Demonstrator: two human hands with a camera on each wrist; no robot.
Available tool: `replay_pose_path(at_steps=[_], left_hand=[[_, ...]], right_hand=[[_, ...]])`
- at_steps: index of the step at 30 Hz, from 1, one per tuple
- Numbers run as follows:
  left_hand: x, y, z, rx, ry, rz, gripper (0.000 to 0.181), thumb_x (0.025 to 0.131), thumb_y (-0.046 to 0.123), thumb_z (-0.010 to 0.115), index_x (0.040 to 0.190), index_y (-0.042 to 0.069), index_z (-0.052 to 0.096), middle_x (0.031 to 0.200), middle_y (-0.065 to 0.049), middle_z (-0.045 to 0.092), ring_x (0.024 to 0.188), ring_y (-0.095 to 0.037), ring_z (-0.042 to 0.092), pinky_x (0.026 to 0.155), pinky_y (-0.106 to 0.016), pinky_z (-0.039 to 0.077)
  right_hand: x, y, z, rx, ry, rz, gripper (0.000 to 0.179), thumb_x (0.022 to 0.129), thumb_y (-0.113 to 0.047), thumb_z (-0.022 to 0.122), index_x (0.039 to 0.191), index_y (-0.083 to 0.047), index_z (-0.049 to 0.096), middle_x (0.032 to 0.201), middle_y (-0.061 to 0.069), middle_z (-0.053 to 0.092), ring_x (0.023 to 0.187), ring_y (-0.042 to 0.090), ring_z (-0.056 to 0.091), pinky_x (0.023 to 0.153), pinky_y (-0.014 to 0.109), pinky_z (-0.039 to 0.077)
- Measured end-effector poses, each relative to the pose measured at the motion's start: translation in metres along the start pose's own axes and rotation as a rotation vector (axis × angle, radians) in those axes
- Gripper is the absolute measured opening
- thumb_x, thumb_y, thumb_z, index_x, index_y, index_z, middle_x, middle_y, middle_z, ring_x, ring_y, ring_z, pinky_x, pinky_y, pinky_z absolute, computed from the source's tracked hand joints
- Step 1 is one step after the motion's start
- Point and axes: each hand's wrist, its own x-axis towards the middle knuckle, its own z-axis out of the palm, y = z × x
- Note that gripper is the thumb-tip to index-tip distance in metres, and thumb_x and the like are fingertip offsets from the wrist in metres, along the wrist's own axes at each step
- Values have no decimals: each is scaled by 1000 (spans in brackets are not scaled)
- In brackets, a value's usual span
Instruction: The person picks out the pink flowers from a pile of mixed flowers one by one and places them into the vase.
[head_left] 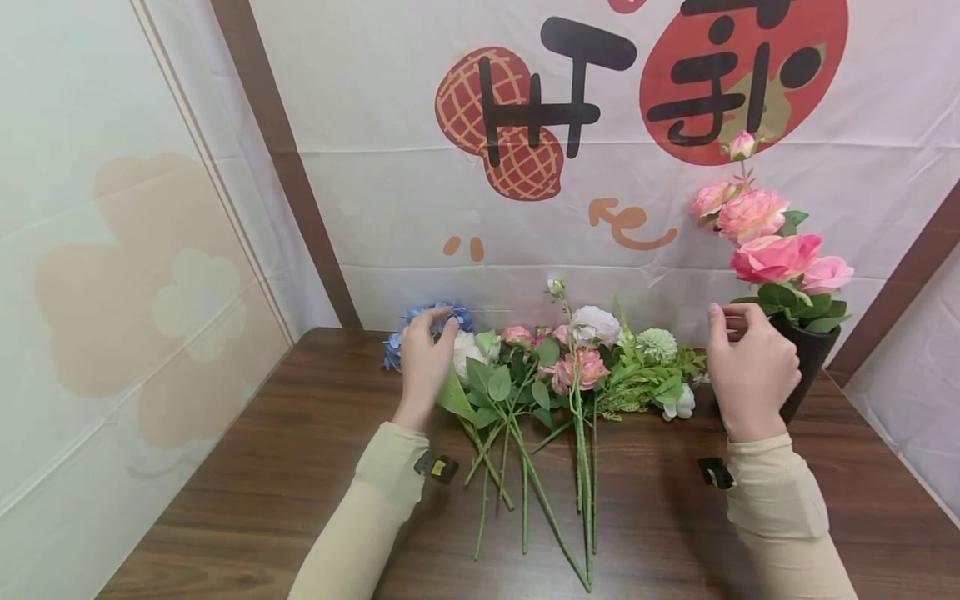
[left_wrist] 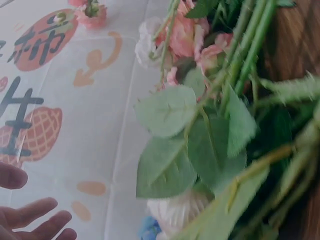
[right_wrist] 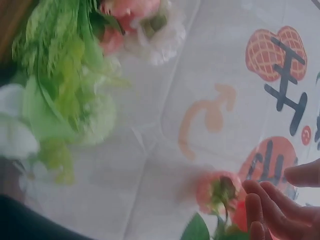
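Observation:
My left hand (head_left: 426,358) hovers over the left end of a row of artificial flowers, thumb and fingers apart with nothing between them. Beside it are a blue flower (head_left: 393,348) and a white flower (head_left: 470,357), both partly covered in the head view. Its spread fingers also show in the left wrist view, near green leaves (left_wrist: 167,110). On the other side, my right hand (head_left: 752,375) is raised just left of a dark vase (head_left: 810,362), its fingers loosely bent and holding nothing. Pink roses (head_left: 776,257) stand upright in that vase.
Several loose flowers lie across the brown table (head_left: 247,467): peach-pink roses (head_left: 581,371), a pale rose (head_left: 596,325), a green pompom bloom (head_left: 656,344) and a small white flower (head_left: 680,404). Their long stems (head_left: 581,467) point toward the near edge. A printed cloth (head_left: 390,192) hangs behind.

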Motion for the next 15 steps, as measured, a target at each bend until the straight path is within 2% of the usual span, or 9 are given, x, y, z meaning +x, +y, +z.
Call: replay_pose_path(at_steps=[6, 15], left_hand=[[0, 8, 17, 6, -1, -29, 30, 93, 22, 57, 116, 5, 65, 119, -14, 62, 111, -31, 51, 95, -45, 39], [-2, 12, 34, 27, -56, -84, 27, 94, 23, 57, 115, 9, 65, 114, -10, 63, 107, -27, 54, 91, -43, 43]], right_hand=[[-9, -2, 19, 5, -77, 15, 43, 94, -49, 48, 104, -13, 70, 90, 9, 74, 79, 36, 66, 60, 54, 42], [-20, -4, 48, -12, -213, 15, 44, 95, -48, 46, 104, -11, 68, 94, 10, 73, 78, 37, 65, 60, 54, 45]])
